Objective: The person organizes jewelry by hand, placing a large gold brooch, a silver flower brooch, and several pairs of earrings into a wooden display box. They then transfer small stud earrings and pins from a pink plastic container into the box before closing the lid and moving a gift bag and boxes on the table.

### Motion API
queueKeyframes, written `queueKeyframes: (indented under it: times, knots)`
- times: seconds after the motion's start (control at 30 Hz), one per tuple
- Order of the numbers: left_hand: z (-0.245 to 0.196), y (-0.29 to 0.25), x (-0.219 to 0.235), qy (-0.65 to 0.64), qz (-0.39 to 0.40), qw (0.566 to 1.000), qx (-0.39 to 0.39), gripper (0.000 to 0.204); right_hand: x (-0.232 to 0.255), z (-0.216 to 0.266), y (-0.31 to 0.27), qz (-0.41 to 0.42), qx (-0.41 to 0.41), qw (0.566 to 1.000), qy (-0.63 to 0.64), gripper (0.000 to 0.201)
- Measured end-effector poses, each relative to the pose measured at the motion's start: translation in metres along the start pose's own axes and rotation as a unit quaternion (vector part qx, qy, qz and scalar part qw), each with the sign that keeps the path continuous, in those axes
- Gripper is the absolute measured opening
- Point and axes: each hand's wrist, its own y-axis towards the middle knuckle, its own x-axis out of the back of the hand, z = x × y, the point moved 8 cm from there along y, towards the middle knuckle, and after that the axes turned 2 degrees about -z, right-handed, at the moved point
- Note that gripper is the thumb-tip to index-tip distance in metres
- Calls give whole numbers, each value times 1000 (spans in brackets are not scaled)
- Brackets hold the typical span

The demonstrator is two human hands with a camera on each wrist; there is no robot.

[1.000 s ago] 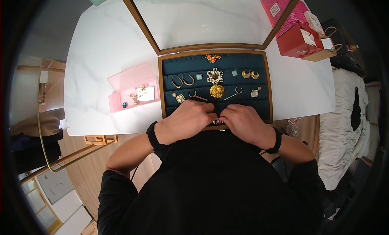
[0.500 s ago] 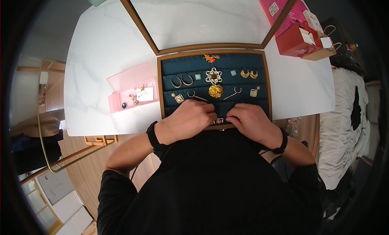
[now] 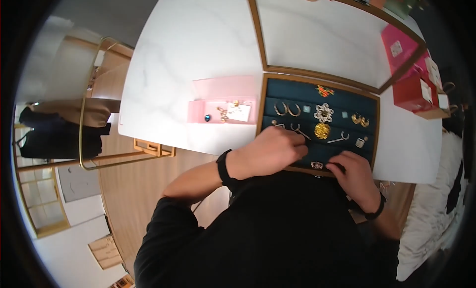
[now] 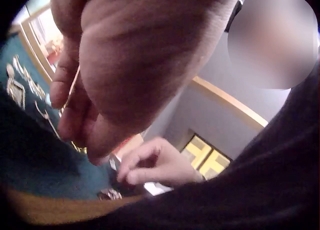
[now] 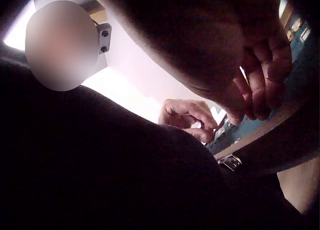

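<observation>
A wood-framed jewelry box [image 3: 379, 109] with its glass lid raised lies before me, lined in dark teal cloth. In its front row, a small sparkling jewelled piece [image 3: 316, 165] sits between my two hands. My left hand [image 3: 270, 150] hovers over the box's front left part with loosely bent fingers, covering part of a square earring; nothing shows in its grasp. Just right of the jewelled piece is my right hand [image 3: 356, 178], thumb and fingers apart and relaxed. Farther back are a yellow round brooch [image 3: 322, 130], a white flower brooch [image 3: 324, 112] and gold hoop earrings [image 3: 294, 110].
Left of the jewelry box stands an opened pink case [image 3: 197, 112] holding a dark blue stone piece [image 3: 207, 118], gold trinkets and a white card [image 3: 239, 112]. Red and pink gift bags [image 3: 412, 95] stand at the right back. The raised glass lid [image 3: 317, 40] leans over the white table.
The head view has swung left, shifting the box rightward in it. Both hands have drawn apart from the jewelled piece, the left toward the left earrings, the right a little rightward.
</observation>
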Motion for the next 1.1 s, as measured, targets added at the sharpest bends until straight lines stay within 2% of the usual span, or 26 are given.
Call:
queueKeyframes:
  times: [0.07, 0.1, 0.13, 0.2, 0.23, 0.27, 0.33, 0.37, 0.43, 0.63, 0.83, 1.1]
  knots:
    - [25, -26, 34, 31, -47, 996, 64, 15, 6, 4, -2, -7, 2, 1000, 7, 14]
    - [46, -47, 53, 45, -98, 989, 104, 19, 9, 4, -2, -19, -4, 1000, 11, 14]
    - [75, -73, 75, 17, -154, 966, 206, 17, 10, 6, -2, -17, 2, 1000, 12, 14]
    - [116, -127, 121, 60, -229, 915, 326, 21, 14, 4, -1, -38, -20, 998, 44, 15]
    - [124, -147, 139, 124, -232, 903, 340, 18, 17, 8, 1, -46, -21, 998, 47, 13]
    - [130, -159, 148, 157, -192, 889, 385, 15, 15, 10, 3, -44, -18, 998, 47, 13]
    - [142, -174, 143, 117, -134, 903, 390, 16, 18, 12, 6, -71, -17, 996, 58, 13]
    - [146, -178, 140, 117, -136, 903, 391, 16, 17, 14, 9, -71, -16, 996, 56, 13]
    - [143, -167, 120, 160, -45, 917, 361, 19, 18, 20, 13, -81, -3, 995, 59, 12]
    - [151, -163, 101, 239, 30, 912, 333, 18, 14, 28, 16, -61, -15, 996, 63, 13]
    - [149, -158, 100, 228, 19, 925, 303, 19, 3, 18, 15, -19, -28, 999, 39, 15]
    - [151, -153, 101, 226, 6, 927, 301, 19, 0, 8, 11, -8, -32, 999, 25, 15]
